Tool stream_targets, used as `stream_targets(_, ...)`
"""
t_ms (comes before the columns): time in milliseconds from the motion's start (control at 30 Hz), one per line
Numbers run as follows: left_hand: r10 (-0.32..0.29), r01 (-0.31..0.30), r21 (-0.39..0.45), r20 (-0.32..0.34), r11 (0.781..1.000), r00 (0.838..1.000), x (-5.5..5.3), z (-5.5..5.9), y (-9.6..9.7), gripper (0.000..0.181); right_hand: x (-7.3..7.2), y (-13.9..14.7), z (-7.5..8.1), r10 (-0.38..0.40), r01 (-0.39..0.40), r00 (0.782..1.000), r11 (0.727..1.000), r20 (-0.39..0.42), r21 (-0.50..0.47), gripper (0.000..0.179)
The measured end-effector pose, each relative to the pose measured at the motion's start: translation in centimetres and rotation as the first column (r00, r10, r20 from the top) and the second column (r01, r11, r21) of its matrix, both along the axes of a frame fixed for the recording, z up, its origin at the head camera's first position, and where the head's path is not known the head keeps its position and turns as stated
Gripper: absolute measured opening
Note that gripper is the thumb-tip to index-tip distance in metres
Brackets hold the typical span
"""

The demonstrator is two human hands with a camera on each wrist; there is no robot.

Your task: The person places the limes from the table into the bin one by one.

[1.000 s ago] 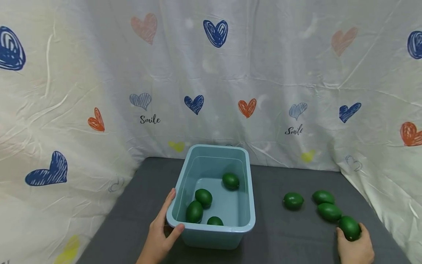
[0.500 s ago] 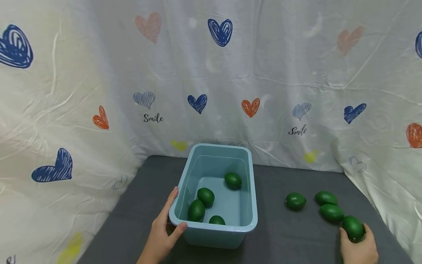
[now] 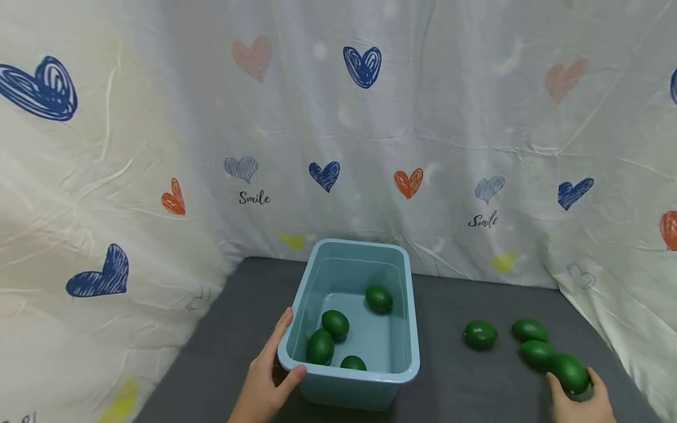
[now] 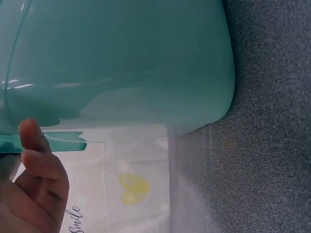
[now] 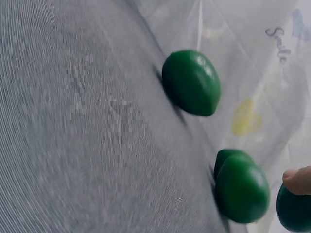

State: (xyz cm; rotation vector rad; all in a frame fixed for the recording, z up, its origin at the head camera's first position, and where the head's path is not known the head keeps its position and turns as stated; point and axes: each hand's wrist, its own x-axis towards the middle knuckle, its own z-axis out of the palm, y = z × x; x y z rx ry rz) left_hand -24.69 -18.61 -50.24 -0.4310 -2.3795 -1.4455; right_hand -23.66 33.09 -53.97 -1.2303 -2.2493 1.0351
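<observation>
My left hand [image 3: 264, 376] grips the near left corner of a light blue plastic bin [image 3: 304, 294], thumb at the near rim and fingers along the left side. In the left wrist view, the curled fingers [image 4: 43, 165] show under the rim. Several green limes lie in the bin, one lime [image 3: 378, 299] toward the back and others near the front. At the right my right hand [image 3: 582, 402] pinches a lime [image 3: 571, 373] between thumb and fingers. This lime overlaps a second lime [image 3: 536, 355] just beyond it; in the right wrist view, only a fingertip shows on the held lime [image 5: 294, 211].
Another lime [image 3: 530, 330] lies behind the second one, and a separate lime [image 3: 480, 335] sits to their left. A dark grey cloth [image 3: 449, 376] covers the table. A white curtain [image 3: 370, 129] with printed hearts hangs along the back and both sides.
The head view has shifted a little, so everything sits slightly right and lower. The held lime is a touch higher against its neighbour. Left hand and bin keep their pose.
</observation>
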Motion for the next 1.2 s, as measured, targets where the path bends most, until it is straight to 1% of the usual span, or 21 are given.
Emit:
stream_targets(133,0.036,-0.037,-0.043,-0.022,0.998,0.999,0.1,-0.1,0.0,0.086,0.1,-0.9,0.6,0.024,-0.021,0.999,0.997,-0.034,0.07,0.084)
stream_targets(200,0.045,-0.046,-0.045,-0.022,0.998,0.999,0.2,-0.1,0.0,0.086,0.1,-1.4,0.9,0.038,-0.031,0.997,0.995,-0.066,0.096,0.082)
stream_targets(333,0.031,-0.033,-0.037,-0.04,0.999,0.999,0.2,-0.2,-0.1,0.087,0.1,-2.8,1.6,0.094,-0.082,0.991,0.99,-0.098,0.119,0.08)
stream_targets(467,-0.003,0.002,-0.024,-0.078,1.0,0.997,0.1,-0.1,-0.3,0.089,0.0,-4.2,1.8,0.158,-0.134,0.976,0.979,-0.15,0.155,0.078)
stream_targets(567,-0.031,0.031,0.005,-0.074,0.999,0.997,-0.1,0.0,-0.4,0.088,-0.1,-4.9,2.0,0.167,-0.13,0.965,0.974,-0.201,0.185,0.076)
stream_targets(667,-0.048,0.049,0.015,-0.061,0.999,0.997,-0.1,0.0,-0.4,0.088,-0.2,-5.2,2.4,0.173,-0.122,0.955,0.969,-0.24,0.214,0.075)
stream_targets(767,-0.036,0.037,0.016,-0.04,0.999,0.999,-0.1,0.1,-0.4,0.086,-0.4,-5.6,2.7,0.202,-0.131,0.942,0.956,-0.266,0.264,0.074)
stream_targets(867,-0.026,0.027,0.01,-0.036,1.0,0.999,0.0,0.2,-0.3,0.086,-0.6,-6.3,3.0,0.235,-0.146,0.928,0.943,-0.288,0.299,0.074)
stream_targets(1033,-0.014,0.014,-0.014,-0.045,1.0,0.999,0.0,0.2,-0.2,0.087,-0.8,-8.1,3.5,0.273,-0.184,0.915,0.937,-0.296,0.296,0.075)
stream_targets(1100,-0.011,0.011,-0.014,-0.042,1.0,0.999,-0.1,0.2,-0.2,0.087,-0.9,-9.1,3.6,0.298,-0.209,0.906,0.933,-0.301,0.294,0.075)
stream_targets(1200,-0.009,0.008,-0.019,-0.05,1.0,0.999,-0.1,0.1,-0.3,0.087,-1.0,-10.7,3.7,0.347,-0.253,0.883,0.919,-0.316,0.303,0.074)
